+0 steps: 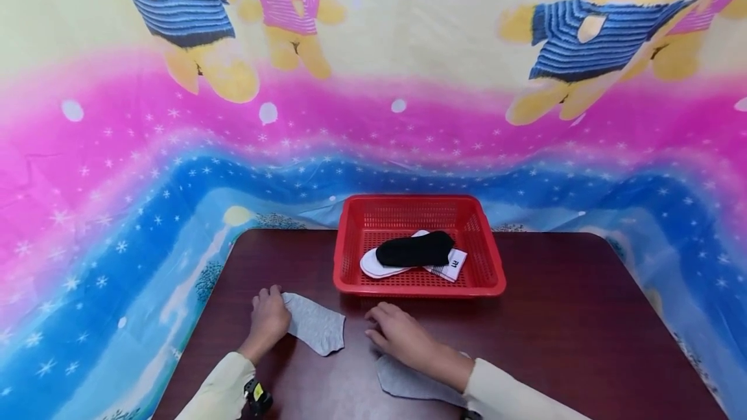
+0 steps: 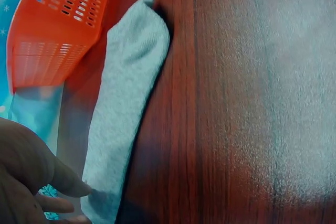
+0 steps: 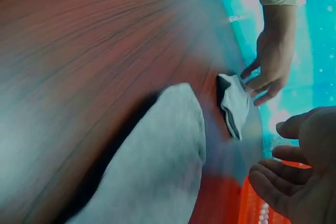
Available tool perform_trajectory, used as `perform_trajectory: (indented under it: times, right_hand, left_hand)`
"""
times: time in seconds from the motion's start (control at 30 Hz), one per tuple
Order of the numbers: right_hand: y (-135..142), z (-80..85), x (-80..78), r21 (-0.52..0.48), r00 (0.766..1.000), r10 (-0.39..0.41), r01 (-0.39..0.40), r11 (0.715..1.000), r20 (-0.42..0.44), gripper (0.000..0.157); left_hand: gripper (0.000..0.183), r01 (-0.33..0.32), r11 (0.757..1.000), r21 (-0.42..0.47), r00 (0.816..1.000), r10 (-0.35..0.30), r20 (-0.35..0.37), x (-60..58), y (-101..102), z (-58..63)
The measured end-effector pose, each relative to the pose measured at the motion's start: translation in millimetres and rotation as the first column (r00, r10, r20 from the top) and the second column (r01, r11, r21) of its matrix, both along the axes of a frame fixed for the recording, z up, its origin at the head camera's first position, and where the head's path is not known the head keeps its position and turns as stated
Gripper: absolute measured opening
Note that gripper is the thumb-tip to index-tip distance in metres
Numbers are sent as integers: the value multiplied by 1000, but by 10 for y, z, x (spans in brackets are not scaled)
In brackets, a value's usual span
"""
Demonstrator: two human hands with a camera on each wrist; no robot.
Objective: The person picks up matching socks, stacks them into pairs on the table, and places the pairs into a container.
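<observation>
Toward the left of the table lies a grey ankle sock, stretched out with its cuff toward the right. My left hand is at its far-left end; in the left wrist view the thumb meets the edge of the sock, and the fingers are partly cut off by the frame. A second grey sock lies nearer the front, partly hidden under my right forearm. Above it my right hand reaches leftward with loosely bent fingers and holds nothing. The right wrist view shows this nearer sock beside that hand.
A red perforated plastic basket stands at the back middle of the dark wooden table. Inside are a black sock and white socks. A patterned cloth with bears hangs behind and around the table.
</observation>
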State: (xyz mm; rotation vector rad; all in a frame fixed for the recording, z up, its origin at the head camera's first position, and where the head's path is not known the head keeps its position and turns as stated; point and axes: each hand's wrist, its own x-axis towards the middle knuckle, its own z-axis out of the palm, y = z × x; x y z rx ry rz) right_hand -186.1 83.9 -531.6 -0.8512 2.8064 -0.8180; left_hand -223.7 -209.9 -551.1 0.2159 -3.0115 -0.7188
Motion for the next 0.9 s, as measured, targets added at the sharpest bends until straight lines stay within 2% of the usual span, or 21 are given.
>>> perform_trajectory:
  times: [0.1,0.23,0.47,0.53,0.63,0.8,0.9]
  right_hand:
    - [-200,-63,-42,5,999,4,-4,1000,-42,32]
    - [-440,-140,-125,24,996,-51,53,998,-75,41]
    - [-700,-229,-275,69,982,-174,169,983,75,45]
    - [-740,-245,-297,80,979,-187,180,980,86,45]
    - [-782,-285,-311,96,981,-190,185,978,47,49]
    - [-810,-370,-278,96,981,-191,189,977,19,34]
    - [-793,-409,-264,46,984,-178,177,983,3,19]
  left_hand:
    - [45,-9,1000,-19,1000,10,21,-3,-12,-2]
    - [43,-6,1000,-23,999,7,32,-17,-13,13]
    - [27,34,999,-11,998,-33,44,-27,21,9]
    - [21,30,1000,-3,998,-30,54,-31,25,2]
    - [14,23,1000,6,998,-24,54,-37,23,3]
    - [9,61,998,-8,998,-60,15,-21,0,17]
    - [8,78,997,1,997,-78,6,-1,-14,22]
